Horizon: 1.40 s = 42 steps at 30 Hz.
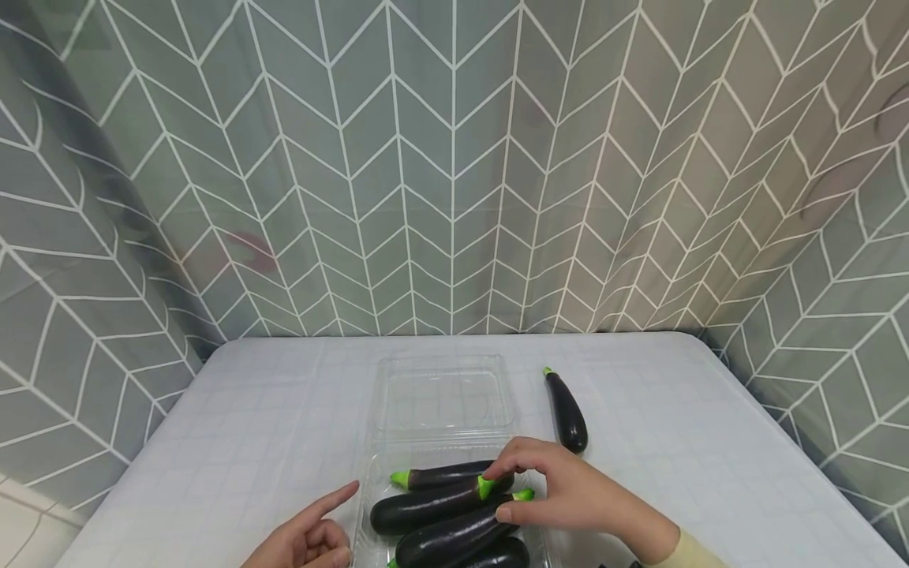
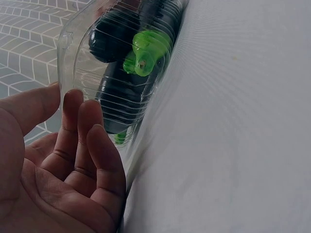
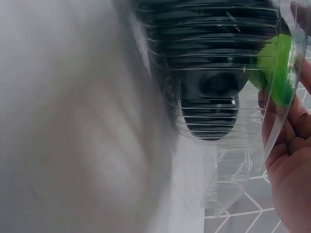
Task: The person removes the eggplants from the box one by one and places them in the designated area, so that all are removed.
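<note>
A clear plastic clamshell box [image 1: 360, 525] lies on the table with its lid [image 1: 443, 394] folded back. Several dark eggplants with bright green caps are piled in it. My right hand [image 1: 568, 485] reaches over the box's right side; its bent index finger and its thumb straddle the cap end of one eggplant [image 1: 426, 507], gripping it. Another eggplant [image 1: 447, 540] lies just in front, under the thumb. In the right wrist view, a green cap [image 3: 279, 70] shows close to the fingers. My left hand [image 1: 305, 536] is beside the box's left rim, index finger extended, other fingers loosely bent, holding nothing.
One more eggplant [image 1: 566, 414] lies on the white tablecloth [image 1: 660, 442], to the right of the box. Small dark objects [image 1: 628, 565] show at the bottom edge near the right sleeve. A patterned grey curtain [image 1: 454, 173] hangs behind and around the table.
</note>
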Each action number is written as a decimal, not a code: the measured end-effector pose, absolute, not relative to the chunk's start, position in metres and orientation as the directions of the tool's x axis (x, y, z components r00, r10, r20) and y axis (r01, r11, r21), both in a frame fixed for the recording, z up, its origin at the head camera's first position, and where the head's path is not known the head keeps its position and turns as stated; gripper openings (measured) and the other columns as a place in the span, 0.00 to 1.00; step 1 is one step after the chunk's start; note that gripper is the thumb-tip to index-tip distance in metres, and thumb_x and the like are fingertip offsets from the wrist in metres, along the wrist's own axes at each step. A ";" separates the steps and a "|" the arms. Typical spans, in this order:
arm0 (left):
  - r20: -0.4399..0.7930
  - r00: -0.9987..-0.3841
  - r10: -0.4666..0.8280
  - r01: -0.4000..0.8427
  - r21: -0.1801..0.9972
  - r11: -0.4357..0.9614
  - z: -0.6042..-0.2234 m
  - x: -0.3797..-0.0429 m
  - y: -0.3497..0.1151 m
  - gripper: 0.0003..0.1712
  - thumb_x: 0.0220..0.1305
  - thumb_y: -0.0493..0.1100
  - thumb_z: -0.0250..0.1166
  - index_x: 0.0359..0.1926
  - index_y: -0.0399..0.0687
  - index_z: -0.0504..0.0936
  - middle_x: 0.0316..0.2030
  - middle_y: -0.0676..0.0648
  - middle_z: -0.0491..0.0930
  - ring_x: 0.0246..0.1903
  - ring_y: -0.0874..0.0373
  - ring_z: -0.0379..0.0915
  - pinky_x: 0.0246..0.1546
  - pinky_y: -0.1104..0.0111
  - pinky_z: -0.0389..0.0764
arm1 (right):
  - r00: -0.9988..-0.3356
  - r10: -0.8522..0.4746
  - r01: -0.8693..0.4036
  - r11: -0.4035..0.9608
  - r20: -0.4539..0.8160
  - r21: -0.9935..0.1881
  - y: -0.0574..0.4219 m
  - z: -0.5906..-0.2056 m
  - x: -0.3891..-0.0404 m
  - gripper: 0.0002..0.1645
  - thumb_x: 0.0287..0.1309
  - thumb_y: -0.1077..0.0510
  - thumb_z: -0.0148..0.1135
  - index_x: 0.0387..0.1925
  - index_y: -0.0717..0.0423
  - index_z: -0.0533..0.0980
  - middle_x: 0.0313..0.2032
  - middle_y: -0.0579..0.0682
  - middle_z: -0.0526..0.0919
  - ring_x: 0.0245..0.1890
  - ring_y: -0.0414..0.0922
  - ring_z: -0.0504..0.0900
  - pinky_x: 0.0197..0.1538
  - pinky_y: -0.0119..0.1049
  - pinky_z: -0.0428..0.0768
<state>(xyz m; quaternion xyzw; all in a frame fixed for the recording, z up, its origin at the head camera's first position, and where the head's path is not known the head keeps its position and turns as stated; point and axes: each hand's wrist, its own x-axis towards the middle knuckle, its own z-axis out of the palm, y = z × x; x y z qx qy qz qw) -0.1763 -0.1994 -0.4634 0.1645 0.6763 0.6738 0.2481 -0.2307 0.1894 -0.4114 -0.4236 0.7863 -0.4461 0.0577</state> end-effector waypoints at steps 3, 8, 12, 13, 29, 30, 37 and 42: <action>-0.115 -0.819 0.562 -0.123 0.992 0.023 -0.465 -0.175 -0.200 0.45 0.72 0.38 0.59 0.72 0.23 0.38 0.36 0.42 0.80 0.31 0.61 0.76 0.35 0.70 0.79 | -0.630 -0.722 -0.626 0.255 0.287 -0.737 0.189 -0.414 -0.230 0.18 0.59 0.52 0.71 0.52 0.43 0.80 0.46 0.40 0.82 0.43 0.44 0.80 0.47 0.40 0.79; -0.111 -0.817 0.566 -0.127 0.992 0.013 -0.467 -0.174 -0.200 0.45 0.72 0.37 0.59 0.72 0.22 0.37 0.37 0.42 0.80 0.31 0.61 0.76 0.36 0.70 0.78 | -0.604 -0.735 -0.676 0.268 0.308 -0.686 0.187 -0.417 -0.228 0.19 0.59 0.50 0.71 0.52 0.43 0.81 0.45 0.40 0.81 0.43 0.41 0.79 0.46 0.38 0.78; -0.094 -0.816 0.571 -0.105 0.994 0.014 -0.467 -0.174 -0.201 0.45 0.72 0.36 0.58 0.72 0.21 0.37 0.36 0.43 0.80 0.31 0.62 0.76 0.35 0.70 0.78 | -0.618 -0.743 -0.664 0.318 0.257 -0.677 0.184 -0.414 -0.226 0.18 0.59 0.46 0.71 0.51 0.40 0.82 0.44 0.37 0.80 0.44 0.38 0.78 0.46 0.37 0.77; -0.090 -0.816 0.571 -0.100 0.995 0.015 -0.467 -0.174 -0.201 0.44 0.72 0.36 0.58 0.72 0.21 0.37 0.36 0.43 0.80 0.31 0.62 0.75 0.35 0.70 0.79 | -0.621 -0.745 -0.660 0.330 0.243 -0.675 0.184 -0.413 -0.225 0.18 0.59 0.45 0.70 0.51 0.39 0.82 0.43 0.36 0.79 0.44 0.38 0.77 0.46 0.36 0.77; -0.150 -0.808 0.569 -0.156 0.987 0.039 -0.456 -0.176 -0.198 0.45 0.72 0.38 0.59 0.75 0.27 0.38 0.37 0.40 0.80 0.30 0.62 0.74 0.33 0.73 0.78 | -0.589 -0.769 -0.748 0.403 0.247 -0.528 0.183 -0.411 -0.222 0.19 0.55 0.38 0.71 0.47 0.37 0.84 0.42 0.30 0.74 0.46 0.32 0.72 0.48 0.31 0.74; -0.150 -0.809 0.569 -0.160 0.987 0.033 -0.456 -0.176 -0.198 0.45 0.72 0.38 0.59 0.75 0.27 0.38 0.37 0.40 0.79 0.30 0.62 0.74 0.33 0.73 0.78 | -0.588 -0.769 -0.751 0.406 0.249 -0.521 0.183 -0.411 -0.222 0.19 0.55 0.38 0.71 0.47 0.37 0.84 0.42 0.30 0.74 0.46 0.32 0.72 0.48 0.31 0.74; -0.141 -0.804 0.578 -0.170 0.985 0.004 -0.457 -0.175 -0.197 0.45 0.73 0.36 0.57 0.75 0.27 0.37 0.38 0.41 0.79 0.31 0.62 0.74 0.33 0.73 0.77 | -0.592 -0.769 -0.731 0.385 0.242 -0.563 0.185 -0.410 -0.224 0.18 0.54 0.40 0.73 0.45 0.35 0.82 0.44 0.30 0.76 0.48 0.33 0.73 0.50 0.33 0.75; -0.137 -0.804 0.579 -0.169 0.986 -0.001 -0.457 -0.174 -0.198 0.45 0.73 0.37 0.57 0.74 0.27 0.37 0.38 0.42 0.79 0.30 0.63 0.73 0.32 0.73 0.77 | -0.589 -0.768 -0.694 0.320 0.252 -0.645 0.189 -0.408 -0.226 0.17 0.55 0.44 0.73 0.47 0.36 0.81 0.45 0.33 0.79 0.48 0.36 0.75 0.51 0.36 0.75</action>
